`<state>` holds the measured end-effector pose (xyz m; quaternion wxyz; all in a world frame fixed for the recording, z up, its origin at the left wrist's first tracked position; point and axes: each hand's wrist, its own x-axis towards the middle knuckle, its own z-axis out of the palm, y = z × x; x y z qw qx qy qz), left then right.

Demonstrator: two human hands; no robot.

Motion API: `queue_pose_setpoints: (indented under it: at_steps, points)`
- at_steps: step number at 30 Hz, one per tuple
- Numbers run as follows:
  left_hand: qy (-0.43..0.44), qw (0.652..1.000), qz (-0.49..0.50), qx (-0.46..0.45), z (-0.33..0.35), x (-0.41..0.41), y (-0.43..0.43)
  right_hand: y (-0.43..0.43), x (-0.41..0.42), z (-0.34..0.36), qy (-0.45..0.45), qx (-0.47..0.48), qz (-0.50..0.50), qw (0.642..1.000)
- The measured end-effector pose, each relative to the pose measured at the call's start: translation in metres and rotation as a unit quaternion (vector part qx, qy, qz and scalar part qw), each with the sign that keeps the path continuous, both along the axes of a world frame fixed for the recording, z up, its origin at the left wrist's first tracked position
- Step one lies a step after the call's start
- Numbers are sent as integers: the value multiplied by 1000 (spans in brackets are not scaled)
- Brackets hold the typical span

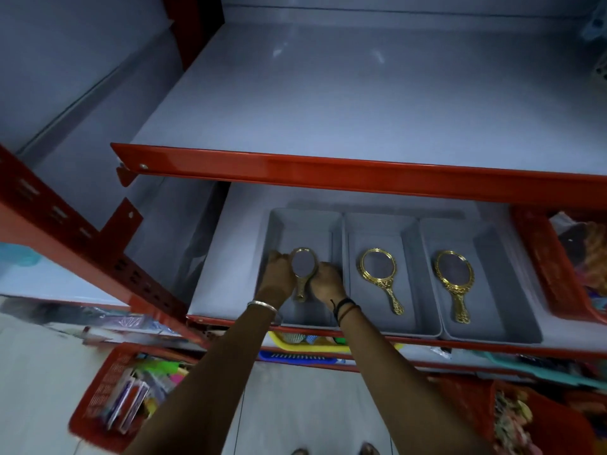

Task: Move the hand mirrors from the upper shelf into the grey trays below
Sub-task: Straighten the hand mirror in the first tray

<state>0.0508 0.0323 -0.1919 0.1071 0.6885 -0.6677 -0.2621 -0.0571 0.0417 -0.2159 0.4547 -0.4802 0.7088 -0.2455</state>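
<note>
Three grey trays stand side by side on the lower shelf. In the left tray (285, 221) a gold-framed hand mirror (304, 266) is held low between both hands, handle toward me. My left hand (280, 274) grips its left rim and my right hand (326, 280) grips its right side. The middle tray (377, 221) holds one gold hand mirror (378, 266) lying flat. The right tray (460, 226) holds another gold hand mirror (455, 274) lying flat. The upper shelf (361, 103) shows a bare grey surface.
A red front lip (328, 172) of the upper shelf overhangs the trays. A red basket (545, 267) with goods sits right of the trays. Below are a yellow basket (328, 346), a blue one, and a red basket (108, 399) of packets at lower left.
</note>
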Motion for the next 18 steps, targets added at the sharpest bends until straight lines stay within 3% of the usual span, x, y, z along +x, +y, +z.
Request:
queue_pose_setpoints:
  at_steps: [7, 18]
  points:
    - [26, 988, 50, 141, -28, 0, -31, -19, -1, -19, -4, 24, -9, 1000]
    - [97, 974, 75, 189, -46, 2, -37, -27, 2, -59, -84, 23, -81, 993]
